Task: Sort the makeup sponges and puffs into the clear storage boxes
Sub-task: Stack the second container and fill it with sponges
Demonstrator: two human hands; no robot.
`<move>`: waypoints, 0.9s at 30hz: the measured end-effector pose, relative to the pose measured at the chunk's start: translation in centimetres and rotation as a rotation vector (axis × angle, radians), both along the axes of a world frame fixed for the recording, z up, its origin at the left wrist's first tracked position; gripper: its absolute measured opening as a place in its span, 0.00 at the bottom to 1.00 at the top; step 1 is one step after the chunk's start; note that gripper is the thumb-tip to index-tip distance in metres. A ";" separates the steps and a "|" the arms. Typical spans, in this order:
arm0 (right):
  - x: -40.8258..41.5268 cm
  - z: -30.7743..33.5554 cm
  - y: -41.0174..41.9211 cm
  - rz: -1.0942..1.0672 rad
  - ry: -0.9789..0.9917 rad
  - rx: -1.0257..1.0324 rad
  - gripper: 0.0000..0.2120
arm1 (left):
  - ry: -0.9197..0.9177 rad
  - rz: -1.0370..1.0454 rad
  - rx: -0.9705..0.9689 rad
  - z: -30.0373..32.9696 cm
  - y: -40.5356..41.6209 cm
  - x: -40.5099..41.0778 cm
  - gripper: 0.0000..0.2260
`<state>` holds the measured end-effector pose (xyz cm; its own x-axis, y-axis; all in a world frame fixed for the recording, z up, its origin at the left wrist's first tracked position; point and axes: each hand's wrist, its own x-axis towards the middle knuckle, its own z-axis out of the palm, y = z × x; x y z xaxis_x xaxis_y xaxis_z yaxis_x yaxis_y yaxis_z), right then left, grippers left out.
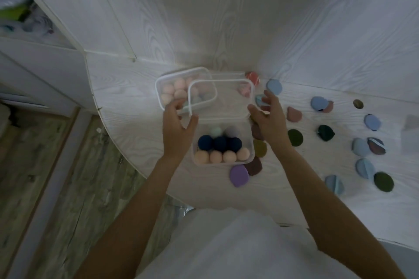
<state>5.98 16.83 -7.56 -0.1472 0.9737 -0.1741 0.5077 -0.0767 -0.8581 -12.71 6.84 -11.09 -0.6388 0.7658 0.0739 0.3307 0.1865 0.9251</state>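
Note:
A clear storage box [226, 162] near me on the white table [136, 102] holds a row of peach sponges [223, 156], three navy sponges [220, 142], and a mint and a lilac one behind. Above its far end I hold a clear lid [222, 99] tilted between both hands. My left hand [179, 129] pinches its near left corner, and my right hand [269, 124] grips its near right corner with fingers spread. A second clear box [158, 88] behind holds peach sponges [179, 90]. Flat puffs lie loose to the right: purple [239, 175], olive [259, 148], dark green [295, 137], blue [274, 87].
Several more blue, green and brown puffs [362, 146] are scattered across the right side of the table. A red marbled sponge [252, 77] sits by the back wall. The table's rounded edge [118, 142] drops to a wooden floor on the left.

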 end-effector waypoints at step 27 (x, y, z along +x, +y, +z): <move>2.2 -6.1 -6.1 0.706 -0.729 0.413 0.31 | -0.107 -0.217 -0.385 -3.2 -4.2 2.5 0.40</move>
<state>8.19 10.70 -13.63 -0.6891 0.7138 -0.1253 0.7203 0.6557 -0.2262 -10.16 2.66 -14.27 -0.4489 0.8417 -0.3001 0.3066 0.4606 0.8330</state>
